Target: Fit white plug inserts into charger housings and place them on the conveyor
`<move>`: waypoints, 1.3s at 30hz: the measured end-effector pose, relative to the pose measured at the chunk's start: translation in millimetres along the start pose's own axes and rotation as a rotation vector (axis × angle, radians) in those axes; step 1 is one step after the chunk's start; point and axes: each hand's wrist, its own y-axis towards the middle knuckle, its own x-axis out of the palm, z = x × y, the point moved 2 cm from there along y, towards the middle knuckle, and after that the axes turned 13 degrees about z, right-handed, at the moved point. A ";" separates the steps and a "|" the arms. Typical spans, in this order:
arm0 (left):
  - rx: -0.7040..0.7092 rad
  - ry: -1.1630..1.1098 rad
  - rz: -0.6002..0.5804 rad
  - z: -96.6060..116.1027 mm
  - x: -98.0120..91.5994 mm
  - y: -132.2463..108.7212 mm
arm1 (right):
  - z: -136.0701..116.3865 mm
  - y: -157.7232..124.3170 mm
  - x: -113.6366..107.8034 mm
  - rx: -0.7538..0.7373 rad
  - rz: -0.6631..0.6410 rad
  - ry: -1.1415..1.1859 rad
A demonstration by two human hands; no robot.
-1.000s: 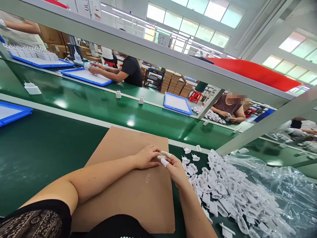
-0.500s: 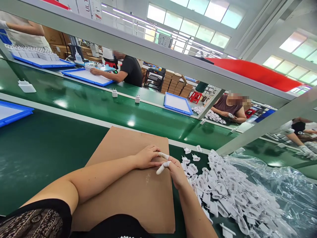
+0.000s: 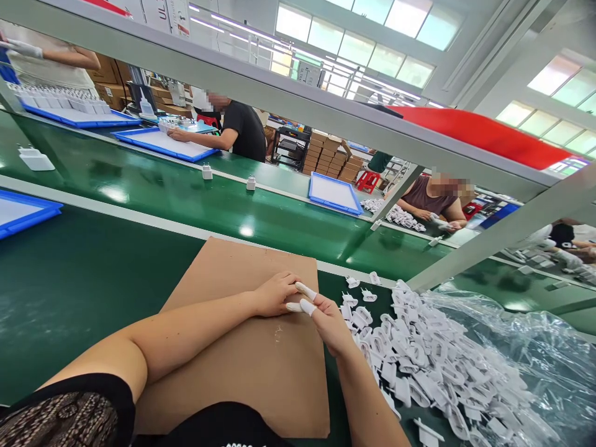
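Observation:
My left hand and my right hand meet over a brown cardboard sheet on the green bench. White finger cots cover the thumb and forefinger of my right hand, and both point left. My left hand's curled fingers pinch the cot on the right thumb. My right hand holds nothing that I can see. A heap of small white plug parts lies just right of my right hand, spilling out of a clear plastic bag.
Beyond the cardboard runs a green conveyor belt carrying white chargers. Blue trays sit at the left edge and across the belt. A slanted metal frame strut crosses on the right. Other people work on the far side.
The chargers on the belt have moved left. My right thumb with its cot has come back up against my left fingers. Both forearms stay in place.

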 end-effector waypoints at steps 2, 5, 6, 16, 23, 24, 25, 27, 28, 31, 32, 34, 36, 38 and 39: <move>-0.006 0.009 -0.001 0.9 0.3 0.6 | -1.5 0.4 0.5 -0.011 0.025 0.015; -0.011 0.011 -0.001 2.7 -0.2 1.9 | -2.8 0.4 1.1 -0.004 0.035 0.043; -0.011 0.008 -0.001 3.1 -0.4 2.2 | -2.8 0.2 0.9 -0.008 0.036 0.048; -0.073 -0.102 -0.003 9.7 -11.8 3.3 | -1.2 1.4 -3.4 -0.066 0.109 0.073; -0.035 -0.051 0.011 8.8 -9.3 4.2 | -0.7 0.6 -2.1 -0.068 0.064 -0.009; -0.034 -0.045 0.010 8.1 -8.6 4.0 | 0.7 1.1 -3.5 -0.075 0.075 -0.036; -0.034 -0.038 0.006 7.5 -8.2 3.8 | 2.0 1.7 -5.0 -0.084 0.089 -0.059; -0.029 -0.023 -0.005 7.2 -8.2 3.6 | 3.0 2.8 -7.3 -0.108 0.113 -0.077; -0.027 -0.020 -0.012 7.3 -8.5 3.6 | 2.7 3.0 -7.9 -0.119 0.117 -0.073; -0.030 -0.023 -0.024 7.9 -9.5 3.7 | 0.1 2.9 -8.0 -0.140 0.110 -0.054; -0.033 -0.026 -0.028 8.0 -9.7 3.6 | -0.4 2.9 -8.0 -0.145 0.109 -0.055; -0.041 -0.036 -0.033 8.2 -9.9 3.5 | 0.6 3.0 -8.7 -0.151 0.111 -0.060; -0.053 -0.053 -0.035 8.2 -10.1 3.5 | 4.0 3.6 -10.2 -0.146 0.111 -0.054; -0.067 -0.065 -0.041 8.2 -10.6 3.5 | 8.4 4.1 -11.8 -0.138 0.109 -0.037; -0.074 -0.070 -0.046 8.2 -10.8 3.6 | 10.4 4.3 -12.6 -0.135 0.109 -0.025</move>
